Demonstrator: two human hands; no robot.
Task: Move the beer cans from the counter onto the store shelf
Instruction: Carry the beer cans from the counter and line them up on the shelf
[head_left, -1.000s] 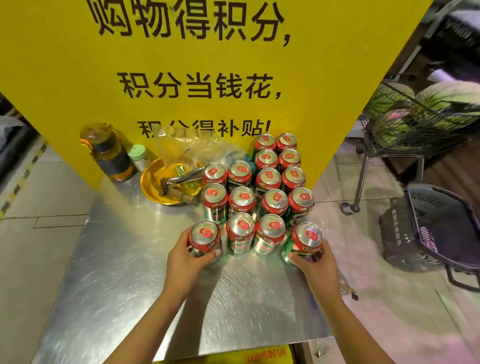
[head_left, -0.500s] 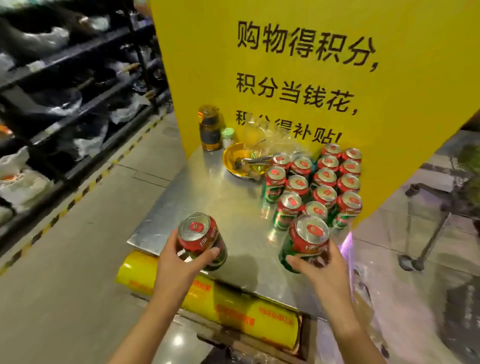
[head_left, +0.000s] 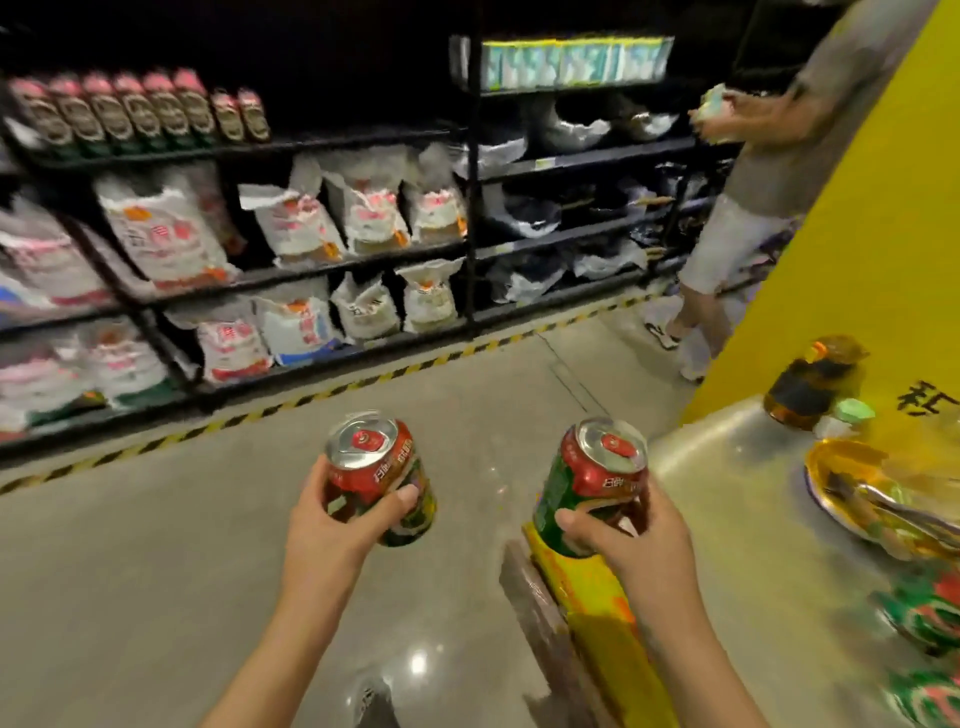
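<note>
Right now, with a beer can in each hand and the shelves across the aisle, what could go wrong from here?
1. Both hands are full: the left hand grips the left can tilted, and the right hand holds the right can by its lower half, so either could slip.
2. Another person stands in the aisle by the shelving, so a collision is possible.
3. The right hand is close to the counter edge and may clip it while turning.
</note>
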